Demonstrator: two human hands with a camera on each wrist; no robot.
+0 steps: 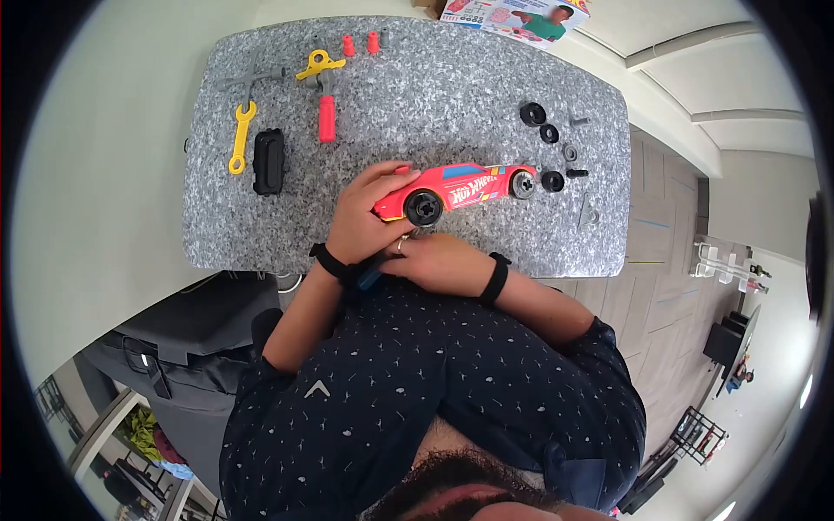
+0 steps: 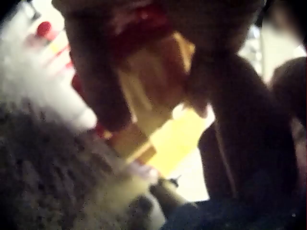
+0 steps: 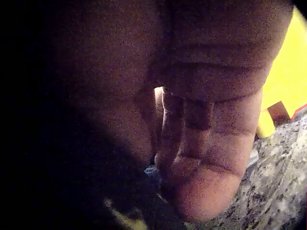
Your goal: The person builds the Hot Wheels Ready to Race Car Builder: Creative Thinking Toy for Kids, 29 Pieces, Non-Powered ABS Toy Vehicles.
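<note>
The shirt [image 1: 391,365] lies by the table edge [image 1: 565,273]; left fingers [image 1: 379,174] grip the car [image 1: 469,187], right fingers [image 1: 403,264] I cannot judge.

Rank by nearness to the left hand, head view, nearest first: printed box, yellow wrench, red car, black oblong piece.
1. Red car: in the left hand.
2. Black oblong piece: left.
3. Yellow wrench: farther left.
4. Printed box: far side, right.

In the head view, the left forearm [image 1: 300,326] runs toward 1 o'clock; the left hand [image 1: 369,211] is curved in a grip, upper fingers toward 2 o'clock. The right forearm [image 1: 546,304] runs toward 10 o'clock. The right hand [image 1: 443,262] sits at the left hand's 4 o'clock, fingertips obscured.
</note>
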